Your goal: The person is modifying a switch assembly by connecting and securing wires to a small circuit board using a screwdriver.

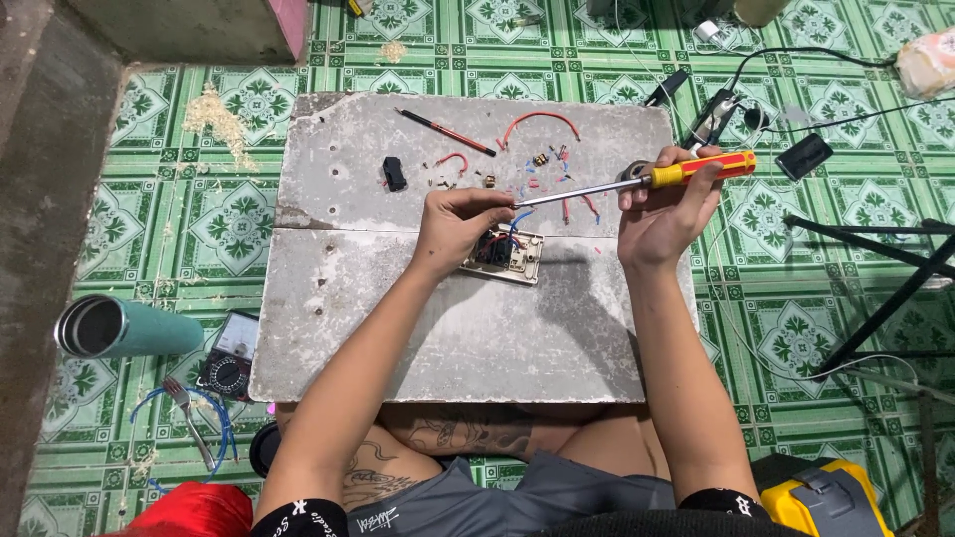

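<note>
Grey concrete surface [398, 328], switch plate at its centre, screwdriver tip going in.
My left hand [453, 224] pinches closed on the blue wire [516, 219] over the beige switch plate [504, 255]; my right hand [662, 204], out at three o'clock, wraps fully around the yellow-and-red handle of the screwdriver [637, 181], its shaft lying nearly flat. I judge the tip should seat squarely before turning, with the wire held steady. Loose wire offcuts [537, 121] lie at twelve o'clock, a black switch module [395, 173] at ten.

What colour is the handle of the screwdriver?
The screwdriver handle is yellow and red, held in the right hand. The head view shows it best.
</note>
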